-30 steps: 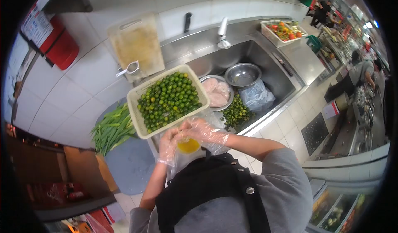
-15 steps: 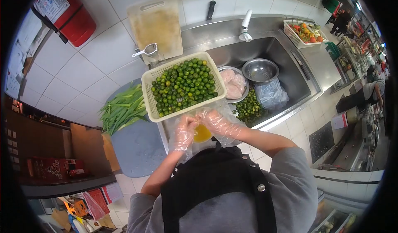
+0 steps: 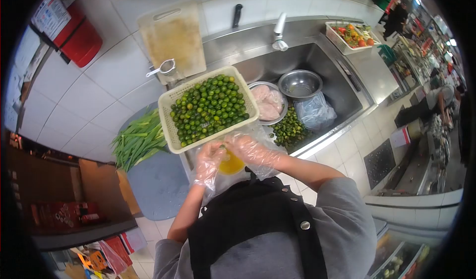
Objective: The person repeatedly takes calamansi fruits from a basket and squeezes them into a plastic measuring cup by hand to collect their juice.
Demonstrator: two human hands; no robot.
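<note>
Both my hands wear clear plastic gloves and meet close together above a container of yellow liquid (image 3: 231,166). My left hand (image 3: 209,159) is closed, its fingertips pinching a small greenish piece that looks like a calamansi, mostly covered by the fingers. Curled beside it, my right hand (image 3: 250,150) has its fingertips close to the same spot; what they grip is hidden. Just beyond the hands, a cream plastic basket (image 3: 165,111) is heaped with whole green calamansi (image 3: 210,105), a few yellowish.
Cut green calamansi pieces (image 3: 289,128) lie in the steel sink (image 3: 342,105), beside a bowl of pale raw meat (image 3: 268,103), a metal bowl (image 3: 300,84) and a plastic bag (image 3: 314,113). Leafy green stalks (image 3: 139,141) lie on a grey board (image 3: 161,187) at left.
The view has shifted slightly, so the whole scene sits a little further left. My hands stay together over the yellow liquid, with fingers slightly repositioned.
</note>
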